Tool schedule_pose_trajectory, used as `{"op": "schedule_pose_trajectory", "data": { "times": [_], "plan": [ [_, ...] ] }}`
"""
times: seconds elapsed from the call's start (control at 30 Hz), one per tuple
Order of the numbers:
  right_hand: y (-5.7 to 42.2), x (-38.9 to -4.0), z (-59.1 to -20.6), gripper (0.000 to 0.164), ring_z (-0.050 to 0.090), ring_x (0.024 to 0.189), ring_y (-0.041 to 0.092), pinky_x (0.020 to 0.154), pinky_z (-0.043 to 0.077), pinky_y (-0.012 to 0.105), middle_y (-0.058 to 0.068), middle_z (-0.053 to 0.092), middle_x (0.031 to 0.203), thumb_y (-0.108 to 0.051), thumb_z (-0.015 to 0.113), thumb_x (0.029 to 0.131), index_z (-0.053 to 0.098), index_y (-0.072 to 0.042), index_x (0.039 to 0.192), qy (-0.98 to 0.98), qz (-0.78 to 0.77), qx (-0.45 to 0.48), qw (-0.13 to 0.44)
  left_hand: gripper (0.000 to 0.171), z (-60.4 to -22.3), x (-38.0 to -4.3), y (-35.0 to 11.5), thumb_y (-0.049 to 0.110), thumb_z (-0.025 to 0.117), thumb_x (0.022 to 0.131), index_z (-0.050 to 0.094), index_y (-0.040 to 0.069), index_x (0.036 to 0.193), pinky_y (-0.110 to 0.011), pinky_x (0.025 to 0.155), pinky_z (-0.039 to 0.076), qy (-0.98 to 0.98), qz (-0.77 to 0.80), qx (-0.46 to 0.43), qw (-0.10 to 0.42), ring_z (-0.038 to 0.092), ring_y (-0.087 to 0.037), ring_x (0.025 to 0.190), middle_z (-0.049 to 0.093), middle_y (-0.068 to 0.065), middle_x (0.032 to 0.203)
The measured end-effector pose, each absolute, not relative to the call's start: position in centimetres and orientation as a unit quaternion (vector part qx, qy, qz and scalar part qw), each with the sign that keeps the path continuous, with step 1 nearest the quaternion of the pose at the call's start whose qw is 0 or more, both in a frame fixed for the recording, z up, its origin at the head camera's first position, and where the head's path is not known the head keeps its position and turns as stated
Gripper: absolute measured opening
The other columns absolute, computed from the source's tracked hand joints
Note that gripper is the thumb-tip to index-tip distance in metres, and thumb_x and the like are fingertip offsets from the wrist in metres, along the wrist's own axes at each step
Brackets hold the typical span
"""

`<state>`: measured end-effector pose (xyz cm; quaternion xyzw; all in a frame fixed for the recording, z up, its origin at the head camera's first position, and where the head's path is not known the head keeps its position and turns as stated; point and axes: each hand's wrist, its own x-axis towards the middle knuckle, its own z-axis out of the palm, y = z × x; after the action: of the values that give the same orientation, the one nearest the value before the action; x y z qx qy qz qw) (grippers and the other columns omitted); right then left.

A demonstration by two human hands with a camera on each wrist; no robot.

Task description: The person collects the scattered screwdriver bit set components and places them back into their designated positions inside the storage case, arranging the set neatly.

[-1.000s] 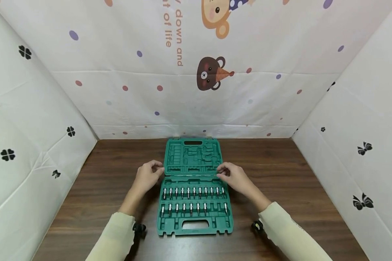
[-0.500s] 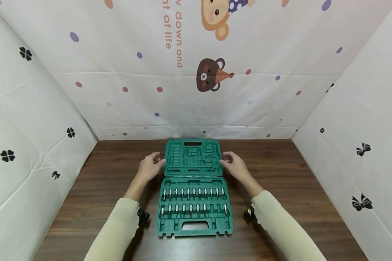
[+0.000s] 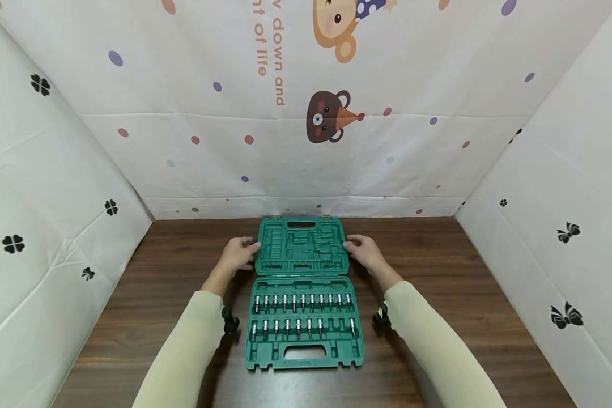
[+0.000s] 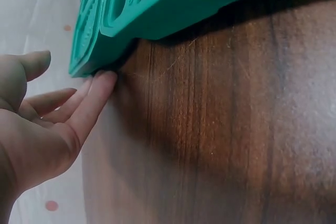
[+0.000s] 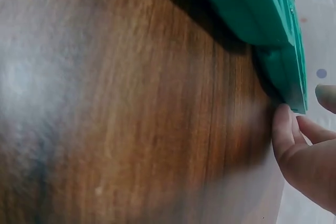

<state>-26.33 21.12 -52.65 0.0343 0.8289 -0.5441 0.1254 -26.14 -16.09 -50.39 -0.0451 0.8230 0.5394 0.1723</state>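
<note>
A green plastic tool case lies open flat on the table. Its lid with moulded recesses is at the back, and its base in front holds two rows of silver bit sockets. My left hand is at the lid's left edge; in the left wrist view its fairly straight fingertips touch the lid low down, the thumb standing apart. On the lid's right edge is my right hand. The right wrist view shows its fingertips touching the lid's lower edge, thumb apart.
The dark wooden table reaches back to a white patterned cloth. More white cloth hangs at the left and right sides. A dark device sits at the left wrist and another at the right.
Both hands have moved away from me, from near the hinge to further up the lid's side edges. The case has not visibly moved.
</note>
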Motion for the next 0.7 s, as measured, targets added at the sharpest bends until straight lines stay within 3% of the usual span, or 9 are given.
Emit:
{"op": "schedule_pose_trajectory", "data": {
  "times": [0.33,0.5,0.7],
  "plan": [
    [20.60,-27.11,-52.57,0.043,0.064,0.121,0.039,0.104,0.055,0.050,0.026,0.057,0.143,-0.017,0.054,0.109,0.052,0.004,0.146,0.849,-0.510,0.047,0.130,0.048,-50.66,-27.17,-15.69,0.019,0.051,0.110,0.045,-0.003,0.153,-0.042,0.088,0.064,0.815,0.547,-0.062,0.177,0.064,-0.040,0.121,0.054,-0.027,0.145],
    [20.40,-27.28,-52.53,0.042,0.064,0.119,0.039,0.102,0.056,0.049,0.026,0.057,0.141,-0.015,0.054,0.109,0.053,0.004,0.146,0.849,-0.509,0.053,0.132,0.041,-50.76,-27.04,-15.45,0.009,0.051,0.109,0.051,-0.004,0.148,-0.041,0.087,0.064,0.822,0.540,-0.070,0.168,0.064,-0.039,0.121,0.055,-0.026,0.144],
    [20.36,-27.31,-52.39,0.040,0.063,0.120,0.039,0.102,0.056,0.049,0.026,0.058,0.139,-0.013,0.054,0.108,0.053,0.004,0.145,0.845,-0.516,0.054,0.127,0.040,-50.45,-26.91,-15.40,0.007,0.055,0.107,0.055,-0.002,0.145,-0.045,0.087,0.064,0.815,0.551,-0.079,0.160,0.063,-0.042,0.122,0.057,-0.026,0.142]
  ]
}}
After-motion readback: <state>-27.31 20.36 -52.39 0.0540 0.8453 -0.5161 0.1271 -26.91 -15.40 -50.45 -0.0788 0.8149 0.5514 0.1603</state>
